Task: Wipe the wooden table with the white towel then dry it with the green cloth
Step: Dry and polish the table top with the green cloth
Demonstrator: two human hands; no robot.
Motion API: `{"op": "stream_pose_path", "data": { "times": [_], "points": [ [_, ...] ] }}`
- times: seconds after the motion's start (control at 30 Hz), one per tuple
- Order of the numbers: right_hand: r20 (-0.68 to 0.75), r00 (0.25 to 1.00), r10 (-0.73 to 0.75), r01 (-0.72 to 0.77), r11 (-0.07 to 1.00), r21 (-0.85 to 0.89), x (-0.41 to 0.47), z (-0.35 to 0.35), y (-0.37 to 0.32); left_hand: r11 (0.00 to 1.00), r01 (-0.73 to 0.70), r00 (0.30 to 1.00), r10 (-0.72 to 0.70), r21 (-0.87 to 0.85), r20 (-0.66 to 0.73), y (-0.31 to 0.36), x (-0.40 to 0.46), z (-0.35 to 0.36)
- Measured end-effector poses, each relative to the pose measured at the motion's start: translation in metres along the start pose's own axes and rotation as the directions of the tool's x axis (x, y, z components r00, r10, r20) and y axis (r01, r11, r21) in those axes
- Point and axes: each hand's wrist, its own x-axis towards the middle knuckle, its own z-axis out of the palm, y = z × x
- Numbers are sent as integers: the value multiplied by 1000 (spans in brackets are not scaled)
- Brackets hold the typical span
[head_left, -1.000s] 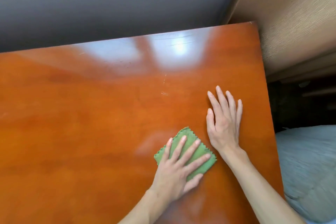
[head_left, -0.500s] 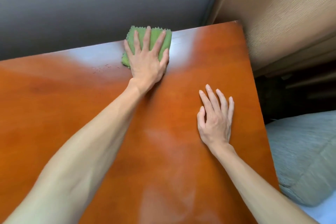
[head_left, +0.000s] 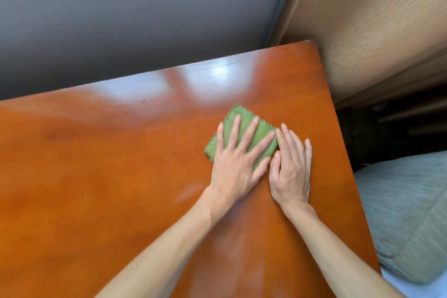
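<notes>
Pressing flat on a folded green cloth with a zigzag-cut edge (head_left: 244, 133), the left hand (head_left: 235, 167) has its fingers straight and spread, gripping nothing; the cloth lies under the four fingers and projects beyond the fingertips towards the far edge of the glossy reddish-brown wooden table (head_left: 96, 176). Palm and thumb sit on bare wood at the cloth's near side. The right hand (head_left: 291, 172) lies flat on the tabletop just beside the left, fingers straight and close together, holding nothing. Its index fingertip sits at the cloth's right edge, next to the left hand's little finger; whether it touches the cloth cannot be told. Both forearms cross the near part of the table. Bright reflections show on the surface beyond the fingertips, with a few small dark specks to their left. A grey wall (head_left: 121, 19) stands past the far edge, a tan textured panel (head_left: 375, 31) to the right, and a grey-green fabric cushion (head_left: 408, 213) lies off the right-hand edge
</notes>
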Motion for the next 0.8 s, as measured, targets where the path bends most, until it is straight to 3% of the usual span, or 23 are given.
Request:
{"op": "stream_pose_path", "data": {
  "times": [0.27, 0.5, 0.57, 0.63, 0.7, 0.8],
  "points": [
    [18, 1000, -8, 9, 998, -56, 1, -2, -1, 993, -62, 992, 51, 98, 115, 30, -122, 3],
    [8, 1000, -11, 11, 999, -37, 1, -1, 0, 942, -329, 934, 314, 72, 168, 43, -145, 12],
    [0, 1000, -6, 6, 1000, -4, 0, -1, 1, 969, -245, 966, 241, 37, 90, 20, -117, 9],
    [-17, 1000, -2, 2, 1000, 20, 0, 0, 0, 999, -30, 999, 30, 14, -14, -11, -75, 4],
    [-30, 1000, -2, 3, 1000, 30, 0, 1, 1, 986, 163, 983, -161, 22, -86, -42, -30, -3],
    [-32, 999, -5, 6, 1000, 21, 0, 2, 1, 951, 307, 948, -303, 29, -102, -75, 32, -12]
  ]
}}
